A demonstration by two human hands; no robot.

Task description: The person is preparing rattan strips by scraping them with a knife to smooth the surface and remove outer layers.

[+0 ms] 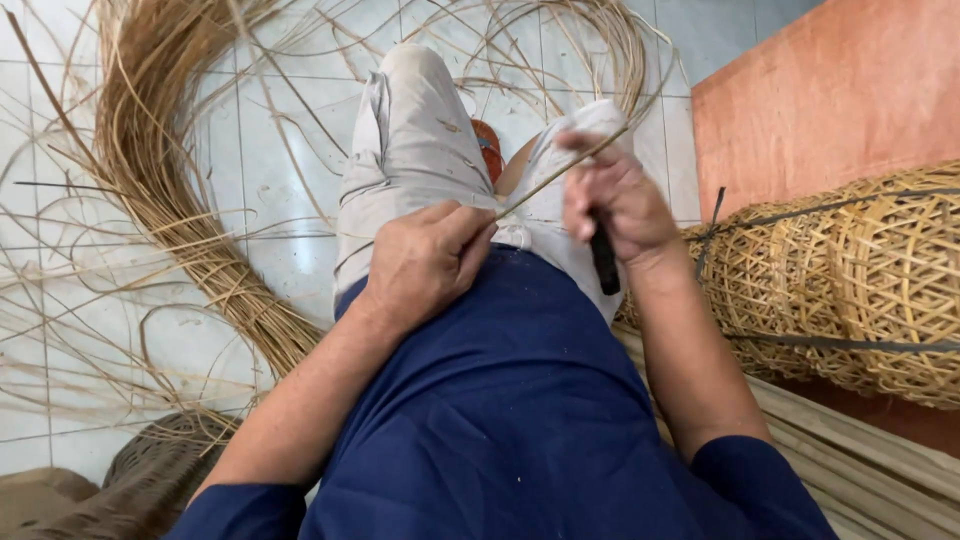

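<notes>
Head view, frame centre: my left hand (425,262) pinches the near end of a thin pale rattan strip (560,172) on my lap; it runs up-right to my right hand (615,195), fingers clamped on a black-handled knife (604,262) against it.

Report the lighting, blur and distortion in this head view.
Head view: soft, even daylight with no hard shadows; mild glare on the pale floor tiles; wide-angle bending curves the tile lines towards the edges; left hand and right hand on the cane strip are fairly sharp; the woven baskets look slightly soft.
</notes>
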